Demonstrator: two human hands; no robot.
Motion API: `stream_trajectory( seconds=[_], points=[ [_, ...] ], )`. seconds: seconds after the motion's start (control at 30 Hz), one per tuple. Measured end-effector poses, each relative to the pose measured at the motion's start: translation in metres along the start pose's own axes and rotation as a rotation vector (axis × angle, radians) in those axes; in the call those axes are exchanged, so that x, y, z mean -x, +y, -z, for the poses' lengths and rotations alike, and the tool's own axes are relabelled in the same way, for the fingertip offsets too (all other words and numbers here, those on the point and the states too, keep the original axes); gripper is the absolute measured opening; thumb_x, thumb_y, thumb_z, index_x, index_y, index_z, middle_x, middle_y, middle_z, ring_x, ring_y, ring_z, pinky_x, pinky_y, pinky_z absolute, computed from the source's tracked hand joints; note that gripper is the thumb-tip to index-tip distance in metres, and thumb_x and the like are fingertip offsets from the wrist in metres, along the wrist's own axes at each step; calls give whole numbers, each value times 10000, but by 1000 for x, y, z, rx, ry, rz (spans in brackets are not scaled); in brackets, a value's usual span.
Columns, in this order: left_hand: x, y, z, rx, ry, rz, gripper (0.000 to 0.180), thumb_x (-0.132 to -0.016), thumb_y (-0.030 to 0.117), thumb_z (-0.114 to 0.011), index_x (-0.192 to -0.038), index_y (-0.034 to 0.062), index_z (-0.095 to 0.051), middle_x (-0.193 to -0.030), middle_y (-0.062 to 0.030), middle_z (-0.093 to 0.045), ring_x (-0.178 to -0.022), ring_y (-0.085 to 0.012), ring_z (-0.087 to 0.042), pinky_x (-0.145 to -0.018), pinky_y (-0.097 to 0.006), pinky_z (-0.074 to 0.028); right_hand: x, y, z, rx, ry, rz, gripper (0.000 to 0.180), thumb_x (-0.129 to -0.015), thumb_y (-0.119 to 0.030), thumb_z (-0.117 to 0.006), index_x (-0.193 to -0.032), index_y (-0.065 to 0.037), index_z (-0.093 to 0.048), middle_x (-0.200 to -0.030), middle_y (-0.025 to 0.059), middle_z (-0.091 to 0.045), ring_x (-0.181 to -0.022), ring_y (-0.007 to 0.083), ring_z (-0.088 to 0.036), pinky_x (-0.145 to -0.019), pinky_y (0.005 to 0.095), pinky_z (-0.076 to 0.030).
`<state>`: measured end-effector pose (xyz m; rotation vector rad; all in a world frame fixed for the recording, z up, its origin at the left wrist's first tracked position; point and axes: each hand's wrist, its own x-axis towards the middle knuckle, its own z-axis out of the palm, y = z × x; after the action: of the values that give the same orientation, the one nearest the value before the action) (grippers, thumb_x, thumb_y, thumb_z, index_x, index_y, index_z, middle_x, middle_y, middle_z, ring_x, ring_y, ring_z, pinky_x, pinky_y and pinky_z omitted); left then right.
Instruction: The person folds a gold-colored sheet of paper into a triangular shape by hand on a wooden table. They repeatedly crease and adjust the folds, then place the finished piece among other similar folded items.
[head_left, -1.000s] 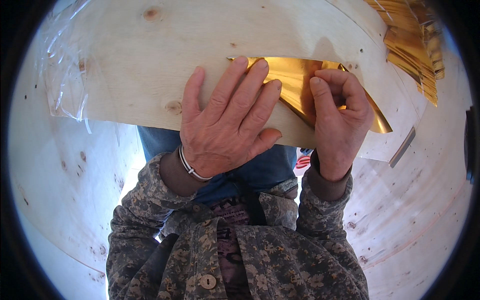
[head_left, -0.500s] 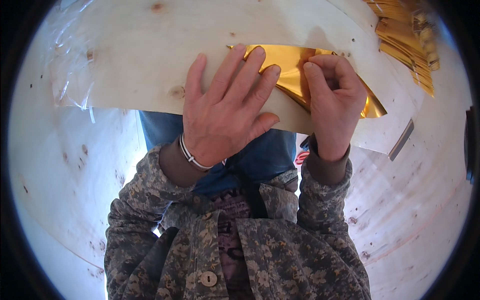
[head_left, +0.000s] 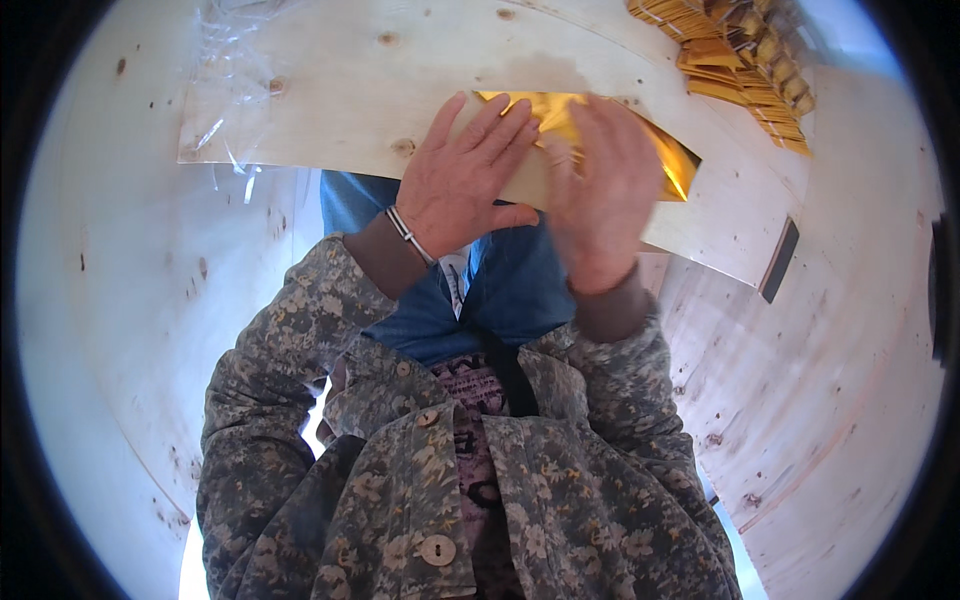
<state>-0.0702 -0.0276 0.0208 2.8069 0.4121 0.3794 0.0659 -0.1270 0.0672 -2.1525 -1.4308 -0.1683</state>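
A shiny gold foil sheet (head_left: 672, 165) lies on the pale wooden board (head_left: 340, 120) in front of me, its pointed right corner sticking out past my right hand. Flat and palm down, my left hand (head_left: 455, 190) is open, with its fingertips resting on the sheet's left end and its thumb out to the side. Over the middle of the sheet is my right hand (head_left: 605, 195), smeared by motion. Its fingers are too blurred to show whether they grip anything, and it hides part of the foil.
Folded gold paper bundles (head_left: 740, 70) are heaped at the far right of the board. Clear plastic strips (head_left: 235, 90) lie at the left, some hanging over the near edge. A dark strip (head_left: 779, 260) sits at the board's right corner.
My right hand has gone from a pinch at the sheet's right part to a blurred sweep over its middle. The left hand stays on the sheet's left end. The whole view has shifted.
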Motion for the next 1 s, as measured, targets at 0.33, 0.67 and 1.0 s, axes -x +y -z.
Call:
stream_trajectory(
  seconds=[0.33, 0.67, 1.0],
  points=[
    [1, -11, -9, -227, 44, -105, 575, -935, 371, -555, -1461, 147, -492, -1540, -49, -452, -1448, -223, -375, -1179, -618, -206, 53, -38, -40, 42, -168, -79, 891, -962, -586, -508, -1495, 105, -330, -1552, 295, -346, -1481, 429, -273, -1218, 541, -151],
    [3, -9, -1, -95, 2, -81, 844, -745, 350, -799, -1482, 132, -451, -1573, -43, -414, -1450, -222, -382, -1169, -626, -215, 91, -26, -20, 151, -206, -114, 826, -935, -423, -614, -1489, 114, -320, -1554, 300, -334, -1482, 424, -273, -1212, 532, -184],
    [0, 13, -3, 1, 76, -184, 763, -809, 262, -738, -1480, 67, -431, -1527, -138, -458, -1435, -279, -409, -1179, -573, -230, 90, -18, -26, 209, -206, -97, 669, -893, -179, -586, -1479, 70, -384, -1525, 256, -418, -1464, 392, -333, -1218, 510, -185]
  ],
)
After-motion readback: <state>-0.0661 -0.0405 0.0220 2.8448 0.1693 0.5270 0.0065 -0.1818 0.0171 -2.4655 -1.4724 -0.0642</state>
